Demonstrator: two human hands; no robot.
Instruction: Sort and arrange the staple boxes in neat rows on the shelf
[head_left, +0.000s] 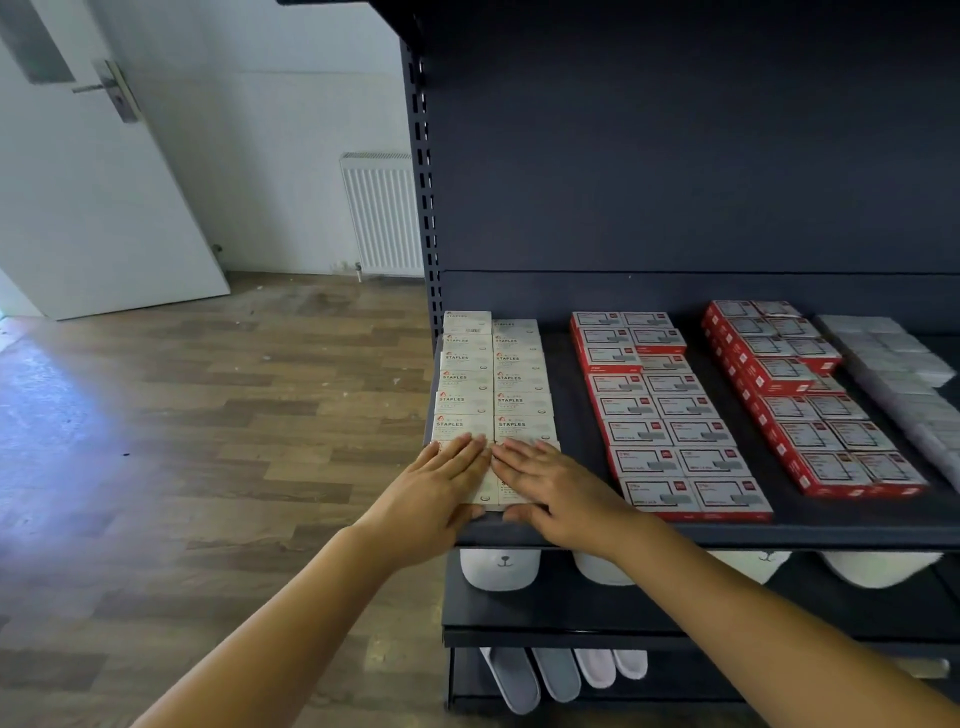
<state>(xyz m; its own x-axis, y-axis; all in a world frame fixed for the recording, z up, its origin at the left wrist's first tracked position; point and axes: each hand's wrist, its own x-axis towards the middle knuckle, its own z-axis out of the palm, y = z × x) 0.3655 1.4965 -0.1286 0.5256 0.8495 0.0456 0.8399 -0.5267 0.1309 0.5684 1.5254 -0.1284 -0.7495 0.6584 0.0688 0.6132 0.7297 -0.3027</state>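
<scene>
Staple boxes (493, 410) under flat hands (441, 483)

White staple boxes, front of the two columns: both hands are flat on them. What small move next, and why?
Probably slide both hands forward to nudge the front white boxes back against the row behind. The left hand and right hand lie flat on them at the shelf edge, and the columns behind look aligned already.

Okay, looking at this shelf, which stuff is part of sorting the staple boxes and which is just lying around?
Part of the job: white staple boxes, red staple boxes, second red group, pale boxes at right, shelf, left hand, right hand.

Just there: slippers below, radiator, door.
</scene>
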